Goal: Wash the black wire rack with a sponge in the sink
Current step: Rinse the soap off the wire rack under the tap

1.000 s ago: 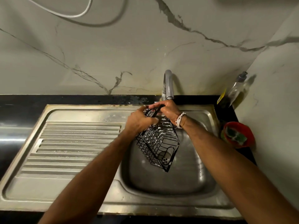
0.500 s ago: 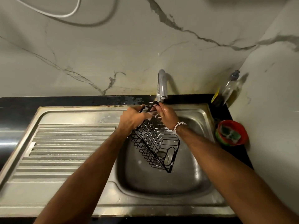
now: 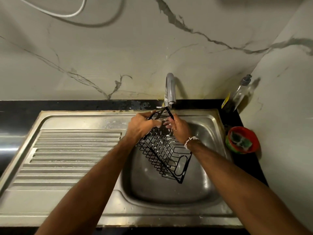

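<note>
— Where's the black wire rack (image 3: 162,153)?
— Tilted over the sink basin (image 3: 169,192), top corner under the faucet (image 3: 170,89). The left hand (image 3: 140,126) grips its upper left rim; the right hand (image 3: 179,128) pinches the upper right edge.
— The sponge (image 3: 240,141)?
— In the red bowl (image 3: 254,145), right of the sink.

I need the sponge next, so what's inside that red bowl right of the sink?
The red bowl holds a green sponge with white suds on it. The sponge covers most of the bowl's floor, so anything beneath it cannot be seen.
</note>
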